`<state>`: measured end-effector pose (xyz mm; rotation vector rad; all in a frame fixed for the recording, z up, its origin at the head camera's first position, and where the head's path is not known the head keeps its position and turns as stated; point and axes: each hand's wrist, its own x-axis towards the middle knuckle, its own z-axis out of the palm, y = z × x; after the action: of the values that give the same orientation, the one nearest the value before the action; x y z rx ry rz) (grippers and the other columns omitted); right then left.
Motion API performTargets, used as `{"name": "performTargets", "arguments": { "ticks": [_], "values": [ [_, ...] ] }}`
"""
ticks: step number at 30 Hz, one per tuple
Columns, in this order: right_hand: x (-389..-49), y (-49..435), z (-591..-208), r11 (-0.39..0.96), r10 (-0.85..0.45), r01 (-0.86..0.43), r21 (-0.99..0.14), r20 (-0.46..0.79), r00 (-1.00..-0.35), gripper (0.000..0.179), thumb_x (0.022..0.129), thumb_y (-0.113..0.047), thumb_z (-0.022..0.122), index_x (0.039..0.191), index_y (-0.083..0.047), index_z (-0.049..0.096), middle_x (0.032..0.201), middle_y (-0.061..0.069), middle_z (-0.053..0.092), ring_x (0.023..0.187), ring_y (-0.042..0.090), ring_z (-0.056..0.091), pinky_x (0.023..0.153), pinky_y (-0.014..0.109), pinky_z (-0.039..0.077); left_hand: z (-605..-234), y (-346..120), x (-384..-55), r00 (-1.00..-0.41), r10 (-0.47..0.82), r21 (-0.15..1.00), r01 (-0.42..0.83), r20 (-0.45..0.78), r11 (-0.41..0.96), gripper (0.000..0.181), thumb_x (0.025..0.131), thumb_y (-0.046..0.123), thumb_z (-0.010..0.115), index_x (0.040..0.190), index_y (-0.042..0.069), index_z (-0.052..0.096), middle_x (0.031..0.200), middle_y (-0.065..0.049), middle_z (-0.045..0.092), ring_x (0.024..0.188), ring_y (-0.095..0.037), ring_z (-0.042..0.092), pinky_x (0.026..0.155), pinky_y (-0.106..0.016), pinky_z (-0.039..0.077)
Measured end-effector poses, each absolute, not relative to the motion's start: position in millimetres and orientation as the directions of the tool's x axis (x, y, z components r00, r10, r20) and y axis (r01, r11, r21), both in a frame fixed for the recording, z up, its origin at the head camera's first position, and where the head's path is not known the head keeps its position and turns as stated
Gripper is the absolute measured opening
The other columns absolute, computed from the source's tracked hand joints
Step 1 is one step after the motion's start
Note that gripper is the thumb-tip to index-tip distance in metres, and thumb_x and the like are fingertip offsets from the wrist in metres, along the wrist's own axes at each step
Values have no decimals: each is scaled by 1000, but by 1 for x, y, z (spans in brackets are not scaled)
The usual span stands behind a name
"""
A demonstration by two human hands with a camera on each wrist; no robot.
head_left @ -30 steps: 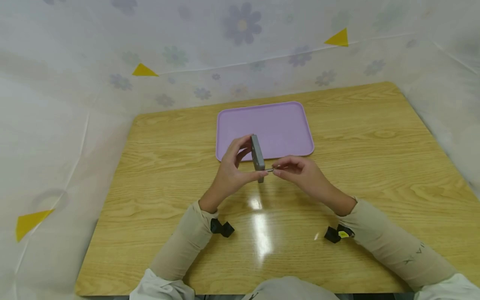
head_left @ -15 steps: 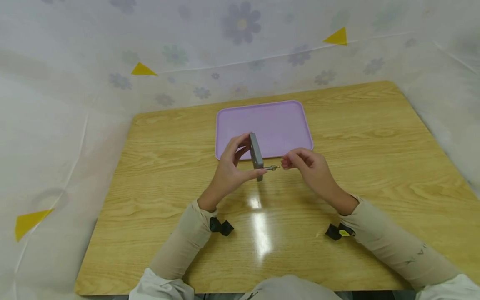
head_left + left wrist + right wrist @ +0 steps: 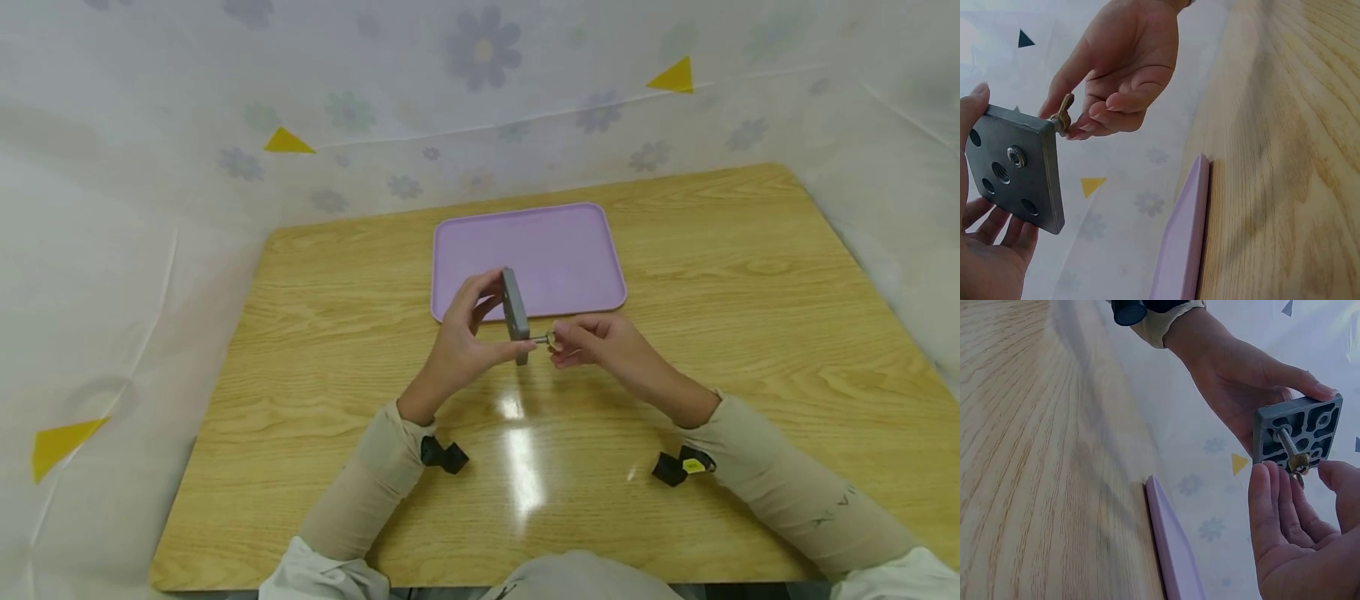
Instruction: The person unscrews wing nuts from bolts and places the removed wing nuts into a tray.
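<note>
My left hand (image 3: 461,340) grips a grey square plate (image 3: 1013,169) by its edges, upright above the table. In the left wrist view its flat face shows several holes and a bolt head (image 3: 1017,157). On the other side, in the right wrist view, the plate is ribbed and the bolt's threaded shank (image 3: 1287,442) sticks out. A brass wing nut (image 3: 1298,464) sits toward the end of that shank. My right hand (image 3: 603,342) has its thumb and fingertips around the wing nut, the fingers bent with their tips right at its wings (image 3: 1066,111).
A purple tray (image 3: 570,258) lies on the wood-grain table (image 3: 337,333) behind the hands. A pale flowered sheet (image 3: 420,83) hangs around the table's back and sides. Black wrist cameras (image 3: 444,455) hang at both sleeves.
My right hand drew back from the wing nut half a second ago, uncovering it, then came back to it with fingers around it. The left hand and plate stay nearly still.
</note>
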<state>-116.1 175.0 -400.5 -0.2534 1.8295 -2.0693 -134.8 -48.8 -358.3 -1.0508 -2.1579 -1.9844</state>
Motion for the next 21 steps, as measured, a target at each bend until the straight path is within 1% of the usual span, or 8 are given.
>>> {"name": "performTargets", "arguments": {
  "ticks": [3,7,10,12,15,17,19,21],
  "values": [
    [-116,174,-402,-108,-398,123,-986,-71,-915,29,93,-16,59,106,10,61,96,13,66,89,27,65,82,40,53,-358,-49,-134,-770,453,872,488,449,-35,84,66,-10,79,136,-10,33,129,-23,39,115,-35,42,103,-45,37],
    [-115,172,-401,-90,-386,62,-994,-23,-922,26,90,-13,62,106,7,61,101,13,66,92,27,64,85,39,52,-358,-49,-134,-770,457,875,483,445,-38,83,68,-7,79,137,-9,32,129,-22,39,116,-34,41,103,-45,37],
    [-114,172,-401,-22,-359,-37,-999,42,-933,21,89,-13,65,104,2,64,102,11,65,92,26,63,82,35,54,-358,-50,-134,-769,456,874,484,447,-41,83,68,-8,79,136,-9,32,129,-22,39,116,-33,42,103,-45,37],
    [-114,172,-401,13,-351,-120,-993,108,-930,17,88,-10,64,102,0,65,102,10,64,92,24,62,79,32,54,-358,-50,-135,-768,457,872,487,449,-39,83,68,-8,78,136,-9,32,129,-22,39,116,-33,42,103,-45,37],
    [-113,172,-403,26,-350,-240,-970,216,-912,14,87,0,63,100,0,66,102,12,63,93,21,61,80,29,54,-358,-50,-135,-765,457,870,491,453,-40,83,67,-9,78,136,-10,32,129,-22,38,116,-33,42,103,-45,37],
    [-114,172,-404,14,-352,-288,-958,264,-898,15,86,6,62,100,1,65,102,15,63,94,21,61,83,29,53,-358,-50,-135,-764,458,870,491,454,-43,83,67,-10,78,136,-10,32,129,-22,38,116,-32,42,103,-45,37],
    [-114,171,-405,-3,-353,-306,-952,288,-890,18,85,8,62,101,1,65,103,17,62,97,21,60,86,29,51,-358,-51,-135,-764,457,869,492,456,-44,83,68,-10,78,136,-10,32,129,-22,38,116,-32,42,103,-45,37],
    [-114,171,-405,-21,-354,-298,-954,286,-891,19,86,7,61,104,2,63,106,19,61,100,22,59,87,30,51,-357,-51,-136,-764,456,868,494,458,-44,83,68,-8,78,136,-10,32,129,-22,38,116,-32,42,103,-45,37]
  ]
}}
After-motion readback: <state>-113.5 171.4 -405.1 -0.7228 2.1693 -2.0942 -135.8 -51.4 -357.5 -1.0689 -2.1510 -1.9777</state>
